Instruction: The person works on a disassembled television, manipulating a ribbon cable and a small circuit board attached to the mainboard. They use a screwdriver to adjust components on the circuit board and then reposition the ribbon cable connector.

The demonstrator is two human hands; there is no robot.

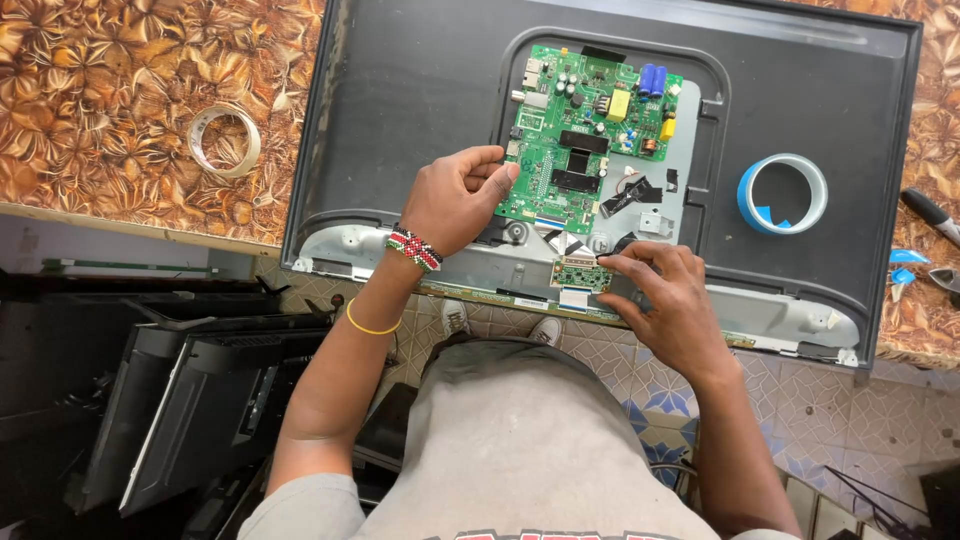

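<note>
A flat television (420,90) lies face down on the table with its dark back panel up. In its open recess sits a large green circuit board (585,130). My left hand (455,200), with a beaded bracelet at the wrist, pinches the board's left edge. A small green circuit board (578,273) lies at the television's near edge, with flat ribbon cables beside it. My right hand (665,295) rests there, fingertips touching the small board's right end.
A roll of blue tape (782,193) lies on the television's back at the right. A clear tape ring (224,141) sits on the patterned tabletop at the left. Tool handles (930,212) lie at the right edge. Other dark television sets (190,400) stand on the floor at the left.
</note>
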